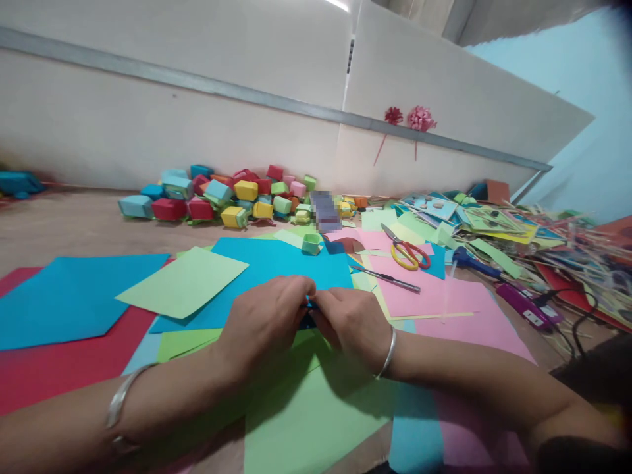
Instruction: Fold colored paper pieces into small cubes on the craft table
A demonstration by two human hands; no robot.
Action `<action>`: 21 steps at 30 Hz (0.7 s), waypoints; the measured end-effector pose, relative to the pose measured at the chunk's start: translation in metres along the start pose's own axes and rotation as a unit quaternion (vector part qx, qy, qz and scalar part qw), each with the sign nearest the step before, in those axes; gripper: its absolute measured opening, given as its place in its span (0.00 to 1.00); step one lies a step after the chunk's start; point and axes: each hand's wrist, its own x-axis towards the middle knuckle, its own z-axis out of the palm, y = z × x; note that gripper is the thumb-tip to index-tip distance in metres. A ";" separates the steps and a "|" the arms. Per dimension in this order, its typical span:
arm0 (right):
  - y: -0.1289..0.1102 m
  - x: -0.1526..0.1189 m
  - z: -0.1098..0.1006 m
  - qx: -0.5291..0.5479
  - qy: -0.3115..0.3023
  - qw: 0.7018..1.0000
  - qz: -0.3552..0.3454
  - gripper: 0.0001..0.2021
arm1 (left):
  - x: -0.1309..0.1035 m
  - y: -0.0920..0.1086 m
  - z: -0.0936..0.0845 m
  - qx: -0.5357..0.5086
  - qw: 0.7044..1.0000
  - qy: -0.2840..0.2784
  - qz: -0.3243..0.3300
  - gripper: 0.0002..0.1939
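Observation:
My left hand (269,319) and my right hand (353,319) meet at the fingertips above the sheets. Both are closed, pinching a small blue paper piece (311,305) between them; the fingers hide most of it. Beneath the hands lie a light green sheet (316,401) and a blue sheet (286,260). Just beyond them sits a small green folded paper box (311,244). To the right are scissors (407,253) with yellow and red handles, and a thin metal-shafted tool (395,283) on pink paper (434,293).
Many colourful folded paper boxes (197,191) are heaped along the white wall panel. A phone (326,210) leans among them, its screen blurred. At right are a blue glue gun (476,262), a purple power strip (528,306) with cables, and piled paper scraps (498,220).

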 end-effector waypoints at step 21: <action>0.003 0.002 -0.001 -0.009 -0.015 1.000 -0.002 0.08 | 0.002 0.008 0.000 -0.510 0.829 -0.112 -0.201 0.33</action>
